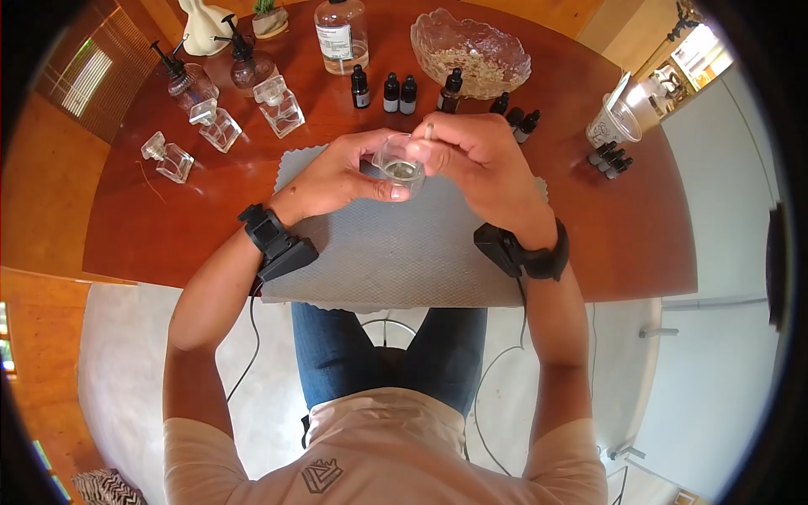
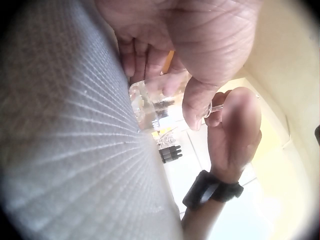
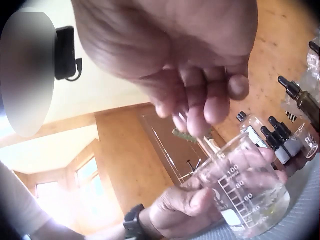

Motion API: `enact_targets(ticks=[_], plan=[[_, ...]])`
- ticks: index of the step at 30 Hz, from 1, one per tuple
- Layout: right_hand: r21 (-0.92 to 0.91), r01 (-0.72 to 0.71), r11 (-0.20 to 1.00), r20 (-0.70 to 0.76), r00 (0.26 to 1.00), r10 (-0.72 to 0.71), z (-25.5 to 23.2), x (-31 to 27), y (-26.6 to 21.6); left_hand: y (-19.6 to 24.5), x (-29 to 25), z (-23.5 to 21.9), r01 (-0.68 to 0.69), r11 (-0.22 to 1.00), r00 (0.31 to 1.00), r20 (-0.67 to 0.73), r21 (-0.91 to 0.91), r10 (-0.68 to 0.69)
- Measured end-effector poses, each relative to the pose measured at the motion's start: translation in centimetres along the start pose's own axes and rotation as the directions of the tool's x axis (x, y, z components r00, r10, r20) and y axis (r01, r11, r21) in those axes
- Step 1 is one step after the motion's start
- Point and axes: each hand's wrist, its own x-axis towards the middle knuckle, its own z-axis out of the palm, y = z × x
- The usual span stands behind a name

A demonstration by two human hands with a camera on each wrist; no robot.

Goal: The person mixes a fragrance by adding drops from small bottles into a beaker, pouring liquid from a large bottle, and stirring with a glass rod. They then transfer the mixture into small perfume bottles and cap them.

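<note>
In the head view my left hand (image 1: 349, 175) grips a small clear glass beaker (image 1: 402, 171) over the grey mat (image 1: 396, 252), its thumb along the near side. Printed volume marks run up the beaker (image 3: 245, 195) in the right wrist view, and a shallow layer of clear liquid lies at its bottom. My right hand (image 1: 480, 164) is at the beaker's rim, pinching a thin clear rod (image 1: 429, 132) between thumb and fingers. A short piece of the rod (image 2: 216, 108) shows in the left wrist view; my fingers hide much of it.
Several black-capped dropper bottles (image 1: 360, 88) stand beyond the hands. Clear square perfume bottles (image 1: 217, 126) and brown pump bottles (image 1: 252, 69) are at left. A large labelled bottle (image 1: 337, 42) and a glass bowl (image 1: 471, 59) stand at the back, a plastic cup (image 1: 613, 126) at right.
</note>
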Motion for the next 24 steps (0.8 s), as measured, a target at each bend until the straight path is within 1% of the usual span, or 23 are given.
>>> enact_targets(ticks=[2, 4, 5, 8, 11, 14, 16, 17, 19, 20, 22, 23, 24], plan=[[-0.091, 0.039, 0.995, -0.161, 0.986, -0.053, 0.61, -0.02, 0.51, -0.03, -0.06, 0.12, -0.011, 1.0, 1.0, -0.008, -0.004, 0.011], [-0.06, -0.032, 0.998, -0.1, 0.995, 0.026, 0.06, -0.17, 0.53, 0.02, 0.03, 0.13, -0.037, 0.999, 0.999, -0.013, 0.022, 0.037], [-0.044, -0.063, 0.997, -0.064, 0.996, 0.06, -0.11, -0.11, 0.57, 0.1, 0.0, 0.13, -0.032, 0.999, 0.999, -0.012, 0.002, 0.032], [-0.019, -0.018, 1.0, -0.119, 0.993, 0.016, 0.55, -0.13, 0.41, 0.03, -0.16, 0.13, -0.024, 0.999, 1.0, -0.014, -0.032, 0.024], [-0.128, 0.003, 0.992, -0.185, 0.982, -0.027, 0.65, 0.01, 0.27, -0.66, -0.01, 0.02, -0.039, 0.999, 0.999, -0.011, -0.038, 0.039], [-0.046, 0.003, 0.999, 0.035, 0.999, -0.001, 0.11, -0.04, -0.32, -0.67, 0.04, 0.06, -0.035, 0.997, 0.999, -0.001, -0.071, 0.035], [-0.073, 0.022, 0.997, -0.087, 0.996, -0.028, 0.51, -0.03, -0.08, -0.57, 0.0, -0.04, -0.025, 0.997, 1.0, 0.015, -0.075, 0.026], [-0.086, 0.028, 0.996, -0.147, 0.988, -0.04, 0.71, -0.05, 0.02, -0.62, -0.02, -0.05, -0.04, 0.998, 0.999, 0.003, -0.045, 0.04], [0.029, -0.02, 0.999, -0.06, 0.998, 0.022, 0.15, -0.15, 0.02, -0.7, 0.09, 0.08, -0.071, 0.997, 0.997, -0.017, 0.014, 0.071], [0.084, -0.046, 0.995, -0.014, 0.999, 0.047, -0.08, -0.14, 0.01, -0.66, 0.08, 0.12, -0.059, 0.998, 0.998, -0.012, -0.007, 0.059], [0.053, -0.028, 0.998, -0.073, 0.997, 0.032, 0.53, -0.22, -0.07, -0.41, -0.06, 0.07, -0.031, 0.999, 1.0, -0.004, -0.043, 0.031], [0.038, -0.019, 0.999, -0.101, 0.995, 0.023, 0.81, -0.2, -0.09, -0.44, -0.05, 0.04, -0.04, 0.999, 0.999, -0.012, -0.023, 0.04], [0.022, -0.019, 1.0, -0.087, 0.996, 0.021, 0.76, -0.09, -0.02, -0.54, 0.02, 0.05, -0.048, 0.999, 0.999, -0.02, -0.005, 0.048]])
